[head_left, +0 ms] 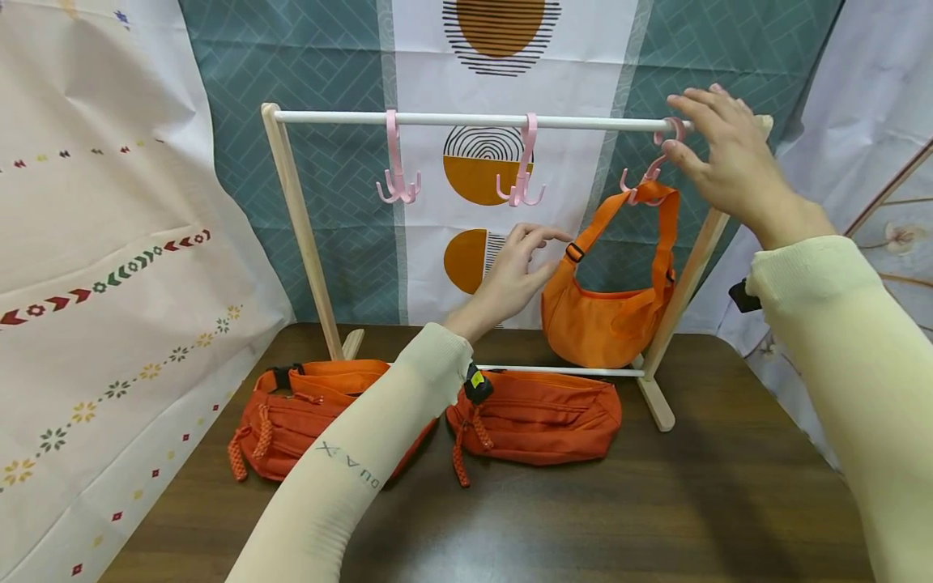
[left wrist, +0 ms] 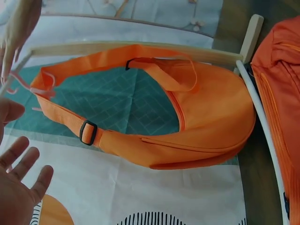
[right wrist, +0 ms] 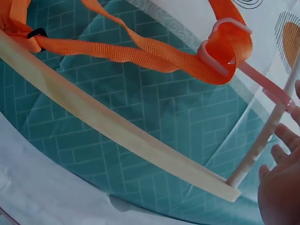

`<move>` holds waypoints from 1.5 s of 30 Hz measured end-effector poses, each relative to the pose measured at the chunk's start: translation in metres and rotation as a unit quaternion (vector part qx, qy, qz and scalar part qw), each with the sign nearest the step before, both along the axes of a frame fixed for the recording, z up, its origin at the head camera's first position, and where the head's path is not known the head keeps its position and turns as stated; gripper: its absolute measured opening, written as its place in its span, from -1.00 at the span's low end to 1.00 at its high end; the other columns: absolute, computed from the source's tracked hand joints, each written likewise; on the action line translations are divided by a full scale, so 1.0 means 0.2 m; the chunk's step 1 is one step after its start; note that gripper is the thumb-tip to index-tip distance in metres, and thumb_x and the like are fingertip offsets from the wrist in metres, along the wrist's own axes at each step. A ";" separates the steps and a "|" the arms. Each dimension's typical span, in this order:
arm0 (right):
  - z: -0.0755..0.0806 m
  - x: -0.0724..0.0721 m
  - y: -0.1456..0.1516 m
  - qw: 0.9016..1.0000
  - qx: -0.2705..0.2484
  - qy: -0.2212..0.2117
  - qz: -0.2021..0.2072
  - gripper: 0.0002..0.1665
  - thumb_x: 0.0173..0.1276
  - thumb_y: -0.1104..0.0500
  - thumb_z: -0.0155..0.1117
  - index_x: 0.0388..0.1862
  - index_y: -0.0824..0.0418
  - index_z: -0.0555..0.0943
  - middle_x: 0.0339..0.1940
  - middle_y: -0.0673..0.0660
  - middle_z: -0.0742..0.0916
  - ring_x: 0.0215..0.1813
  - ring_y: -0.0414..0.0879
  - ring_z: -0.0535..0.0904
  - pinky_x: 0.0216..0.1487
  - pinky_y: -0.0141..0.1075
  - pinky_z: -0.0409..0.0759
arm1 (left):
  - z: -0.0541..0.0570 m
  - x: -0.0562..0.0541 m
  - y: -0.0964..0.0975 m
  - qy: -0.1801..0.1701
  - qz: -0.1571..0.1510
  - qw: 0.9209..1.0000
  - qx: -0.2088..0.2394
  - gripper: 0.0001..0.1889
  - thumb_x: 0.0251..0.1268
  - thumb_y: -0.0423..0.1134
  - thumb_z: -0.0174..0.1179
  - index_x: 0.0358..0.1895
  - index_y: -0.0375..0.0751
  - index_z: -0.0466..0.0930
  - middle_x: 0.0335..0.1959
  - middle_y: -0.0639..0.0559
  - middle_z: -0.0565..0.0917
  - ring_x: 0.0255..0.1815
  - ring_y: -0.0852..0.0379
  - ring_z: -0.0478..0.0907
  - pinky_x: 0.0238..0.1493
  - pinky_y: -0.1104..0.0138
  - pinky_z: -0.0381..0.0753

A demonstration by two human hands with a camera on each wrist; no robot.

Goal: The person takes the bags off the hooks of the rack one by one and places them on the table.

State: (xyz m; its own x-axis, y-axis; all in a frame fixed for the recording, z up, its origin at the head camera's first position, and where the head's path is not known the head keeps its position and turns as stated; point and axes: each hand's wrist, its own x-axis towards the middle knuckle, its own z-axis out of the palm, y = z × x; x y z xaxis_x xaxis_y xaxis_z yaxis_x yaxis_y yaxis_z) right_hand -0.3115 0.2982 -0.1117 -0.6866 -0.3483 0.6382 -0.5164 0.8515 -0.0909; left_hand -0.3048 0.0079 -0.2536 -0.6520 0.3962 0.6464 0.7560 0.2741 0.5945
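An orange shoulder bag [head_left: 605, 324] hangs by its strap from a pink hook [head_left: 649, 174] at the right end of the white rail. My right hand [head_left: 729, 150] is beside the top of that hook, fingers extended near the rail [right wrist: 262, 140]; whether it touches is unclear. Left of the bag's strap buckle, my left hand [head_left: 510, 271] is raised with fingers loosely bent and nothing in its grasp. In the left wrist view the same hand [left wrist: 21, 183] shows spread fingers, apart from the strap [left wrist: 70, 119].
Two more pink hooks [head_left: 397, 174] hang on the rail of the wooden rack [head_left: 302, 219]. Below, two red-orange waist bags lie on the brown table [head_left: 656, 510]: one at left [head_left: 284, 421], partly behind my left arm, another [head_left: 547, 421] at the middle. Patterned cloth hangs behind.
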 end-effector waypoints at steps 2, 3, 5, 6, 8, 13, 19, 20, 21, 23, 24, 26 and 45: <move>0.01 -0.01 0.00 1.000 0.007 -0.009 -0.004 -0.30 0.69 0.06 0.06 0.69 0.19 0.17 0.68 0.30 0.21 0.74 0.14 -0.14 0.67 0.01 -0.34 | 0.01 -0.01 0.02 -0.003 0.006 1.000 0.006 -0.67 0.54 -0.36 0.16 0.28 -0.12 0.61 0.22 -0.09 0.47 0.25 0.04 0.40 0.20 0.28 0.42; 0.01 -0.02 0.00 1.000 0.012 -0.013 -0.005 -0.30 0.69 0.05 0.06 0.69 0.18 0.17 0.68 0.30 0.21 0.74 0.14 -0.15 0.67 0.01 -0.35 | 0.01 -0.02 0.02 -0.005 0.008 1.000 0.009 -0.67 0.55 -0.36 0.16 0.28 -0.12 0.61 0.23 -0.09 0.47 0.25 0.03 0.40 0.20 0.28 0.42; 0.01 -0.03 -0.01 1.000 0.022 -0.019 -0.007 -0.30 0.70 0.04 0.04 0.69 0.18 0.16 0.68 0.31 0.21 0.74 0.15 -0.15 0.67 0.03 -0.35 | 0.02 -0.03 0.04 -0.008 0.012 1.000 0.014 -0.67 0.57 -0.34 0.15 0.29 -0.13 0.61 0.23 -0.10 0.48 0.26 0.01 0.41 0.23 0.23 0.44; 0.01 -0.04 -0.01 0.999 0.026 -0.022 -0.008 -0.30 0.70 0.04 0.03 0.69 0.18 0.16 0.68 0.32 0.21 0.74 0.16 -0.14 0.67 0.05 -0.35 | 0.02 -0.03 0.04 -0.011 0.012 1.000 0.016 -0.67 0.57 -0.35 0.15 0.29 -0.13 0.61 0.24 -0.10 0.48 0.26 0.00 0.41 0.25 0.19 0.45; 0.01 -0.05 -0.01 0.999 0.033 -0.025 -0.010 -0.31 0.71 0.05 0.03 0.69 0.19 0.16 0.67 0.33 0.22 0.73 0.19 -0.12 0.66 0.07 -0.34 | 0.02 -0.04 0.05 -0.014 0.013 1.000 0.016 -0.67 0.57 -0.35 0.14 0.30 -0.15 0.60 0.25 -0.11 0.48 0.27 -0.01 0.42 0.28 0.12 0.47; 0.00 -0.06 -0.02 0.999 0.042 -0.019 -0.014 -0.32 0.70 0.09 0.03 0.69 0.16 0.16 0.65 0.32 0.27 0.70 0.26 -0.01 0.66 0.14 -0.27 | 0.03 -0.05 0.07 -0.029 0.014 0.999 0.003 -0.67 0.60 -0.31 0.13 0.32 -0.13 0.57 0.30 -0.11 0.45 0.27 0.05 0.41 0.30 0.17 0.46; 0.00 -0.07 -0.06 0.998 0.059 -0.009 -0.030 -0.36 0.68 0.15 0.06 0.65 0.20 0.22 0.58 0.37 0.37 0.60 0.36 0.18 0.65 0.18 -0.20 | 0.03 -0.08 0.10 -0.046 0.011 0.999 -0.005 -0.66 0.62 -0.29 0.12 0.35 -0.11 0.54 0.34 -0.14 0.42 0.33 -0.06 0.41 0.35 0.12 0.44; 0.00 -0.07 -0.06 0.997 0.063 -0.008 -0.036 -0.36 0.68 0.16 0.07 0.64 0.22 0.23 0.56 0.39 0.39 0.59 0.38 0.19 0.65 0.19 -0.20 | 0.04 -0.08 0.11 -0.050 0.011 0.999 -0.006 -0.66 0.62 -0.28 0.12 0.35 -0.11 0.54 0.34 -0.14 0.41 0.34 -0.08 0.40 0.35 0.12 0.44; -0.01 -0.08 -0.07 0.997 0.065 -0.006 -0.040 -0.35 0.67 0.16 0.10 0.63 0.24 0.23 0.53 0.42 0.40 0.58 0.39 0.20 0.65 0.20 -0.19 | 0.04 -0.09 0.12 -0.054 0.013 0.998 -0.007 -0.66 0.63 -0.27 0.12 0.35 -0.10 0.53 0.35 -0.14 0.41 0.35 -0.08 0.39 0.36 0.14 0.44; -0.01 -0.08 -0.07 0.997 0.069 0.000 -0.044 -0.34 0.63 0.19 0.15 0.61 0.27 0.24 0.49 0.45 0.43 0.54 0.42 0.23 0.64 0.20 -0.15 | 0.04 -0.10 0.14 -0.061 0.015 0.998 -0.010 -0.66 0.63 -0.26 0.11 0.36 -0.09 0.52 0.36 -0.14 0.40 0.36 -0.06 0.39 0.35 0.17 0.44; -0.01 -0.08 -0.07 0.997 0.071 0.003 -0.044 -0.33 0.62 0.20 0.17 0.60 0.29 0.24 0.47 0.46 0.44 0.52 0.43 0.26 0.64 0.21 -0.12 | 0.04 -0.11 0.15 -0.064 0.017 0.998 -0.010 -0.66 0.63 -0.26 0.11 0.36 -0.08 0.52 0.36 -0.13 0.40 0.36 -0.04 0.38 0.35 0.18 0.43; -0.01 -0.08 -0.07 0.996 0.073 0.003 -0.045 -0.31 0.59 0.22 0.20 0.60 0.29 0.24 0.44 0.47 0.45 0.48 0.45 0.28 0.63 0.21 -0.08 | 0.03 -0.13 0.17 -0.070 0.023 0.997 -0.013 -0.64 0.64 -0.25 0.10 0.38 -0.06 0.50 0.35 -0.11 0.40 0.36 -0.01 0.37 0.33 0.24 0.42; -0.03 -0.08 -0.07 0.998 0.048 0.010 -0.036 -0.30 0.52 0.23 0.32 0.55 0.31 0.32 0.38 0.41 0.53 0.45 0.40 0.32 0.63 0.12 -0.03 | -0.04 -0.23 0.33 -0.137 0.033 0.990 -0.008 -0.27 0.54 -0.26 0.22 0.65 -0.08 0.09 0.37 -0.13 0.40 0.28 0.01 0.43 0.36 0.30 0.47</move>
State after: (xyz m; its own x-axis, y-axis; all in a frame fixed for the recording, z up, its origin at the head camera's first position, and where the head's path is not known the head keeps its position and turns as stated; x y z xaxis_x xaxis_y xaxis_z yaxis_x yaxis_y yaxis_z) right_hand -0.3265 0.2841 -0.1170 -0.7001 -0.3585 0.6175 -0.4542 0.8909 0.0022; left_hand -0.3517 0.0741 -0.2613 -0.8268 0.3556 0.4360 0.5472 0.3285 0.7698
